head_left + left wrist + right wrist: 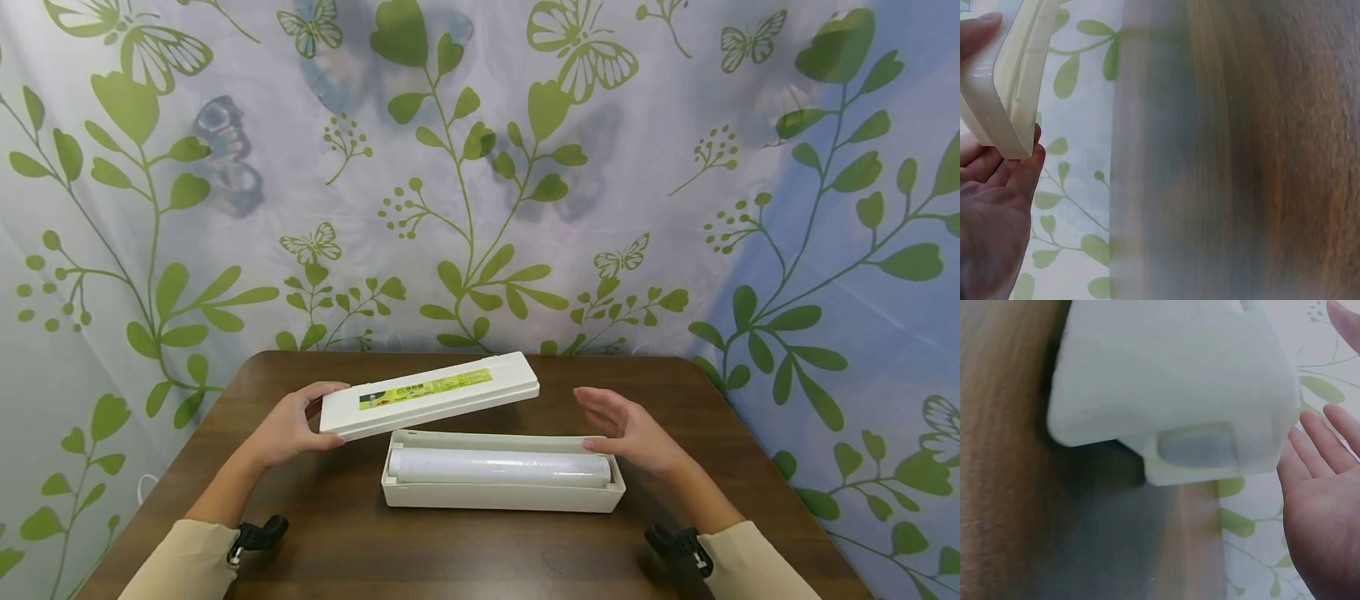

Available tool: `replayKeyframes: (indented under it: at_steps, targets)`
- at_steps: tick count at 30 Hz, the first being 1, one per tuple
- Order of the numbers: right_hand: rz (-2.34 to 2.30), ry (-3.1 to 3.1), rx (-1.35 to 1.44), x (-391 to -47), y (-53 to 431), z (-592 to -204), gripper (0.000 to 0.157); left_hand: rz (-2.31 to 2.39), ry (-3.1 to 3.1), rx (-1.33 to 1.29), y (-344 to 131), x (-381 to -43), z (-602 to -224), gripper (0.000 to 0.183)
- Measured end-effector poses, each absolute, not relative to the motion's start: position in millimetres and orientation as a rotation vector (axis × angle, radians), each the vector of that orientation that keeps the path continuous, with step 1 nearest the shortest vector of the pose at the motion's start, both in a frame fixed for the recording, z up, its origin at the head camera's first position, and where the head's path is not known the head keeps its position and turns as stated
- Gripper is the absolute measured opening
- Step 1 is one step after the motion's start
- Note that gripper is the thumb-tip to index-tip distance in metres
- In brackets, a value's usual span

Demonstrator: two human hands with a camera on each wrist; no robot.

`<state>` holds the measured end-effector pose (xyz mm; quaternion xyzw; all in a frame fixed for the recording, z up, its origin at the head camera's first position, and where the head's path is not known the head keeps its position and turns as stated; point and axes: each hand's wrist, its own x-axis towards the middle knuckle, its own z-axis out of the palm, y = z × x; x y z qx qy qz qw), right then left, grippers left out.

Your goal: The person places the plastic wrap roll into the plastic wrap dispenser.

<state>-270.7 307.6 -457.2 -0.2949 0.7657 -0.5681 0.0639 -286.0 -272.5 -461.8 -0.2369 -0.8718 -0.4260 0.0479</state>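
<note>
My left hand (pixel 288 427) grips the left end of a long white lid (pixel 442 393) with a green label. The lid is held up behind and left of the box, its right end higher. In the left wrist view, the thumb and fingers lie on opposite sides of the lid's end (pixel 979 94). Below it, a white cling film box (pixel 502 497) stands uncovered on the table, with a roll of clear film (pixel 495 465) lying inside. My right hand (pixel 633 435) is beside the box's right end, holding nothing, and its fingers look extended in the right wrist view.
The brown wooden table (pixel 465 558) carries the box near its middle. Behind it hangs a curtain (pixel 480 208) with green leaves and butterflies. Dark straps (pixel 258 533) circle both wrists by the beige sleeves.
</note>
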Motion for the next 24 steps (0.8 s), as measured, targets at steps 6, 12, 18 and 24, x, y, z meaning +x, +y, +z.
replayKeyframes:
  at_steps: [6,12,18,24]
  targets:
    - [-1.661,2.355,-0.913,-272.8,300.8,-445.5,0.080,-1.345,-2.641,-0.782,-268.2,-283.5,-458.6,0.072]
    - [-1.645,2.361,-0.919,-274.9,295.2,-435.9,0.082,-1.398,-2.632,-0.836,-261.4,-281.6,-455.9,0.071]
    - [-1.600,2.403,-0.885,-276.2,289.3,-429.4,0.086,-1.430,-2.599,-0.898,-253.2,-279.7,-453.0,0.072]
    - [-1.598,2.388,-0.879,-278.8,286.5,-430.0,0.088,-1.444,-2.585,-0.941,-246.6,-278.7,-450.6,0.073]
